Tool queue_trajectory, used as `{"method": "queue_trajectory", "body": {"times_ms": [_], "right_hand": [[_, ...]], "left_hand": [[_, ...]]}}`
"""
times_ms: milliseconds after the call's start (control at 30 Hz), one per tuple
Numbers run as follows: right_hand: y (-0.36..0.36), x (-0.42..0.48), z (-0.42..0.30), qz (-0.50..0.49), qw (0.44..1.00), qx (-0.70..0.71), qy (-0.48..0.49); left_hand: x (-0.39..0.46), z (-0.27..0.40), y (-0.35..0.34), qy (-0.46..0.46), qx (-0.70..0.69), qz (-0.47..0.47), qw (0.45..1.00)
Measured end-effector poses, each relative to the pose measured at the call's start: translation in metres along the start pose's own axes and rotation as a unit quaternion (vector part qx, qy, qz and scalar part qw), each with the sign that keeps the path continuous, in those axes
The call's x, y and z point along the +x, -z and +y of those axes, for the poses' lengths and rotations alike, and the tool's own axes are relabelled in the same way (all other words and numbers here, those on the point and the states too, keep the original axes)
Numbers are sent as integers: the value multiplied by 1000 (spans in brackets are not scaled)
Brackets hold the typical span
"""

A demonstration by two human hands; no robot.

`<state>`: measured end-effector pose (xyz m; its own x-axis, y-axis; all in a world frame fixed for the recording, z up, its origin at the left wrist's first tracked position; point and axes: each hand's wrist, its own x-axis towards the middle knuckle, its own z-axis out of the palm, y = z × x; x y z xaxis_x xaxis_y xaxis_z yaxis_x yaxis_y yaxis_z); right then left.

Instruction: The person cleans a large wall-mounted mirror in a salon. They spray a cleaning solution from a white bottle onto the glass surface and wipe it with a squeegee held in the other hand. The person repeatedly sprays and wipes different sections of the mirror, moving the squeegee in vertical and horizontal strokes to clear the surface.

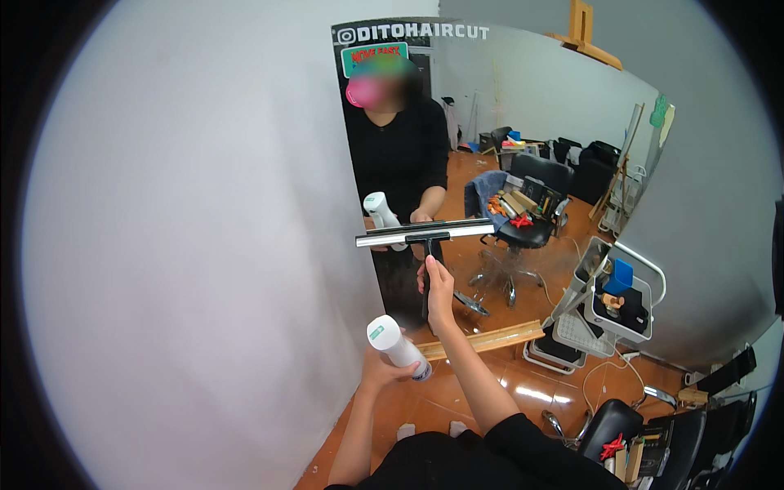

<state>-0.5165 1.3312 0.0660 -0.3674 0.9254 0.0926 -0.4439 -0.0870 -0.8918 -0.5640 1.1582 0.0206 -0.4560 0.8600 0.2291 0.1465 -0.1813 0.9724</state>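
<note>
My right hand (439, 291) is wrapped around the black handle of a squeegee (471, 231). The wide metal blade lies level, at or close to the glass of a tall wall mirror (398, 288); its reflection makes contact hard to judge. Lower and to the left, my left hand (386, 369) grips a white spray bottle (395, 346), which leans with its top toward the wall. The mirror reflects a person in black, the bottle and a loaded black chair. A cloudy patch marks the glass low down, right of the squeegee handle.
A wooden ledge (502, 339) runs along the mirror's foot. To the right stands a white trolley (618, 331) holding a blue container (618, 277). Behind it a cord (585, 383) loops over the shiny brown floor. A black salon chair (612, 422) carries boxes and red items at lower right.
</note>
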Motion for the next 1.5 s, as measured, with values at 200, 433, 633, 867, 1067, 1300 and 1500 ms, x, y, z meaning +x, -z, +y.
{"method": "queue_trajectory", "body": {"times_ms": [200,433,633,867,1067,1300,1500], "right_hand": [[13,-1,29,20,999,-40,25],[30,-3,49,12,999,-44,19],[41,-9,72,36,997,-49,54],[77,-44,131,59,994,-73,-62],[78,-46,134,59,992,-54,-96],[83,-47,136,48,993,-41,-99],[101,-79,147,74,977,-63,-191]], "left_hand": [[5,10,20,70,-10,-31,997],[-1,-5,43,21,34,-55,998],[-5,-7,51,3,68,-65,996],[-12,-8,52,-44,69,-65,995],[-20,-9,54,-33,73,-71,994],[-27,4,50,-52,90,-78,992],[-27,4,42,-40,85,-85,992]]}}
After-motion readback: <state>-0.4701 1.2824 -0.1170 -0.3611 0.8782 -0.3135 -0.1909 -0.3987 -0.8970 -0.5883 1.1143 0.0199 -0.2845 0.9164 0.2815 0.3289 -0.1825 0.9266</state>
